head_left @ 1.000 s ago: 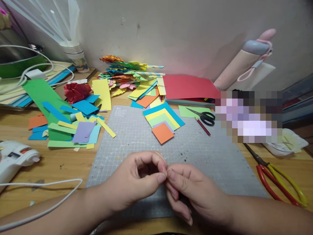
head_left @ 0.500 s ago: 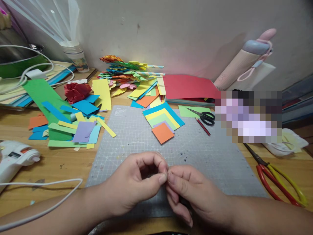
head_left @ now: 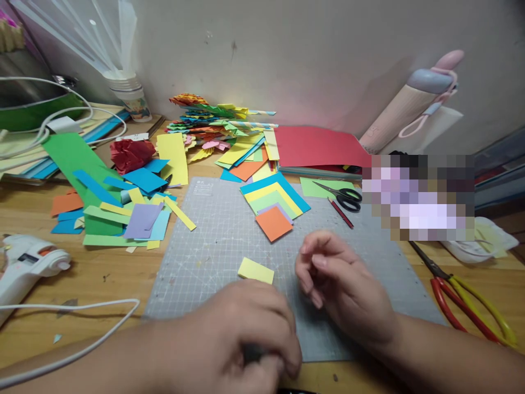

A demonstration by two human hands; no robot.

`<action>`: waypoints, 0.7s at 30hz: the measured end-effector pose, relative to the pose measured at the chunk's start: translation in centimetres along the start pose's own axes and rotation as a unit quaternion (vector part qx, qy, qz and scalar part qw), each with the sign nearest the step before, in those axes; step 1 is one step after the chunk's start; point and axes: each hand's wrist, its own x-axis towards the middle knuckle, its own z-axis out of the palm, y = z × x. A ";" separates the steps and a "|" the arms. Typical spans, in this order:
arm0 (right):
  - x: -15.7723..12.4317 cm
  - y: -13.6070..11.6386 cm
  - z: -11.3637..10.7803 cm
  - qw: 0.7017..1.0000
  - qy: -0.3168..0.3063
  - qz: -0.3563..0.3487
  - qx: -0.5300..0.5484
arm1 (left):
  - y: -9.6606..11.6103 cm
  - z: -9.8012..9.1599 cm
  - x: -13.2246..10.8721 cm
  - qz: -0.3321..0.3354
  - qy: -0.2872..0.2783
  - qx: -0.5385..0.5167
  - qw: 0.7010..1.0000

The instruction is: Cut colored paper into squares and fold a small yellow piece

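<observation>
A small folded yellow paper piece (head_left: pixel 255 270) lies on the grey cutting mat (head_left: pixel 213 235). My left hand (head_left: pixel 241 334) is at the mat's near edge, just below the yellow piece, with its fingers curled down over something dark that I cannot make out. My right hand (head_left: pixel 334 276) hovers to the right of the yellow piece, fingers loosely bent and apart, with nothing in them. A stack of coloured paper squares (head_left: pixel 274 202), orange on top, sits farther back on the mat.
Coloured paper scraps (head_left: pixel 123 208) cover the table at left, with folded paper shapes (head_left: pixel 213 123) at the back. A glue gun (head_left: pixel 28 262) and its white cord (head_left: pixel 82 312) lie at left. Black scissors (head_left: pixel 344 196), a red pencil (head_left: pixel 340 212), red sheet (head_left: pixel 320 145) and red-yellow scissors (head_left: pixel 467 298) lie at right.
The hands, pinched together before, have parted. The yellow piece now lies on the mat, the left hand dropped toward the near edge and the right hand lifted up and right.
</observation>
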 end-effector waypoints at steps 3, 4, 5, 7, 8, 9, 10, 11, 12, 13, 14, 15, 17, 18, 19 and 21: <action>0.5 0.2 -0.5 1.000 -0.005 0.012 -0.024 | 0.3 0.5 -0.4 0.041 -0.080 0.150 0.985; 0.6 0.3 -0.6 0.999 -0.015 0.018 -0.025 | 0.2 0.6 -0.5 0.043 -0.073 0.181 0.980; 0.7 0.4 -0.6 0.999 -0.026 0.020 -0.026 | 0.0 0.6 -0.7 0.037 -0.048 0.203 0.977; 0.9 0.7 -0.7 0.998 -0.041 0.019 -0.034 | -0.6 0.3 -0.8 -0.009 0.037 0.227 0.973; 1.0 0.7 -0.7 0.998 -0.040 0.019 -0.044 | -0.9 0.0 -0.8 -0.048 0.084 0.236 0.967; 1.1 0.7 -0.8 0.998 -0.035 0.021 -0.055 | -1.3 -0.3 -0.7 -0.093 0.116 0.245 0.958; 1.2 0.7 -0.8 0.997 -0.025 0.024 -0.067 | -1.7 -0.6 -0.6 -0.128 0.130 0.258 0.949; 1.3 0.7 -0.8 0.997 -0.015 0.027 -0.075 | -2.1 -0.9 -0.4 -0.154 0.128 0.268 0.942; 1.4 0.7 -0.9 0.996 -0.006 0.028 -0.081 | -2.4 -1.2 -0.3 -0.169 0.116 0.276 0.939; 1.5 0.7 -0.9 0.996 -0.001 0.027 -0.084 | -2.7 -1.3 -0.2 -0.177 0.104 0.284 0.937; 1.6 0.7 -0.9 0.996 0.002 0.026 -0.085 | -2.9 -1.4 -0.2 -0.181 0.091 0.289 0.936; 1.6 0.7 -0.9 0.996 0.005 0.027 -0.085 | -3.1 -1.4 -0.2 -0.182 0.082 0.293 0.935; 1.5 0.8 -0.8 0.996 0.007 0.039 -0.084 | -3.4 -1.4 -0.3 -0.182 0.074 0.298 0.934; 1.4 0.8 -0.6 0.995 0.007 0.048 -0.083 | -3.5 -1.3 -0.3 -0.180 0.074 0.299 0.934; 1.3 0.7 -0.4 0.995 0.007 0.057 -0.080 | -3.5 -1.3 -0.4 -0.178 0.074 0.299 0.935; 0.9 0.2 0.2 0.995 0.006 0.073 -0.069 | -3.6 -1.3 -0.4 -0.171 0.076 0.303 0.934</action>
